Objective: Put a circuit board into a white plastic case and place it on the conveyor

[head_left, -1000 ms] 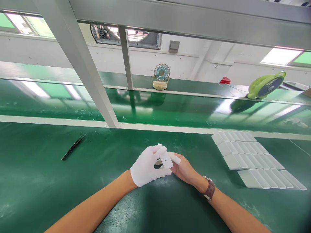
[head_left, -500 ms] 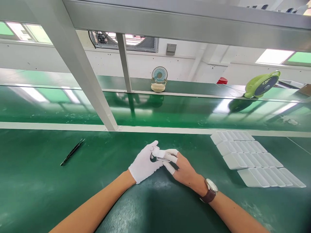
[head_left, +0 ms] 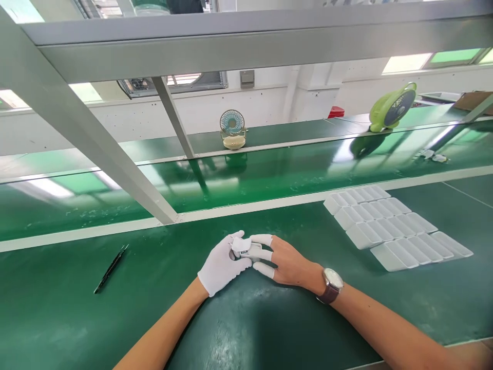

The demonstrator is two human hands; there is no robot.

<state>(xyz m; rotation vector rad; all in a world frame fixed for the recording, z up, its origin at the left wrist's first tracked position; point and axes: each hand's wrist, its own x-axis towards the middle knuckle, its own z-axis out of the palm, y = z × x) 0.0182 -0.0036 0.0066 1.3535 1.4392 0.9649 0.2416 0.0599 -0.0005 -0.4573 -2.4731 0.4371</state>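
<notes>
My left hand [head_left: 221, 264], in a white glove, and my right hand [head_left: 287, 262], with white finger cots and a wristwatch, meet over the green table [head_left: 57, 318]. Between their fingertips they both pinch a small white plastic part [head_left: 243, 246], held edge-on just above the table. To the right lie rows of similar white flat parts [head_left: 389, 226], overlapping like tiles, about a hand's width from my right hand.
Black tweezers [head_left: 111, 268] lie on the table to the left. A glossy green conveyor belt [head_left: 269, 172] runs behind the white rail. On the far shelf stand a small blue fan [head_left: 232, 128] and a green fan [head_left: 392, 107]. A slanted metal frame post [head_left: 96, 149] crosses at left.
The white part was turned from face-up to edge-on between both hands. The view swung up and tilted, so hands and parts sit slightly left of where they were.
</notes>
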